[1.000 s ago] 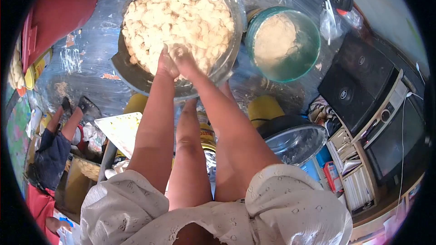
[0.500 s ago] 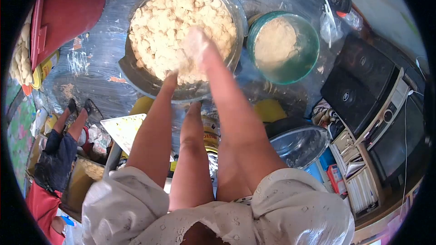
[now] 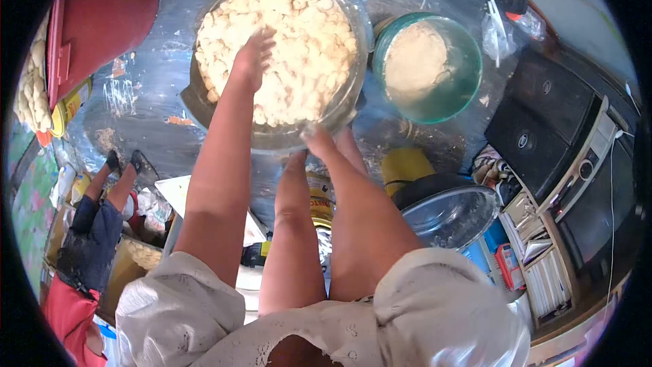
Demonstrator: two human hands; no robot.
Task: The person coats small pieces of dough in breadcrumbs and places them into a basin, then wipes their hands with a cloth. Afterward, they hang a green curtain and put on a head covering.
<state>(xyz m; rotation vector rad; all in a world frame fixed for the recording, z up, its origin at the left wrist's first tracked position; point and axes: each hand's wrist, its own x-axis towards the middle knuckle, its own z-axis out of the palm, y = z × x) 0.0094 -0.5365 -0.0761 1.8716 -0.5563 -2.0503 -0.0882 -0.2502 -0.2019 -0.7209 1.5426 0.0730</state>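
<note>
A big clear bowl [image 3: 353, 10] full of pale dough pieces [image 3: 305, 34] stands on a plastic-covered surface in front of me. My left hand [image 3: 252, 58] reaches into it and lies on top of the pieces, fingers spread and pointing away from me. My right hand [image 3: 318, 141] is at the bowl's near rim, fingers curled against it, with the fingertips hidden by the rim. My bare knees and white sleeves fill the lower part of the view.
A teal bowl [image 3: 468, 88] of flour stands right of the big bowl. A red container [image 3: 102, 17] is at the upper left, a shiny metal bowl [image 3: 445, 214] and yellow tin [image 3: 402, 163] by my right knee. Black speakers [image 3: 543, 122] at right. Another person [image 3: 88, 231] sits lower left.
My right hand has come out of the dough pieces back to the bowl's near rim. My left hand has moved from the near edge up onto the middle of the pieces.
</note>
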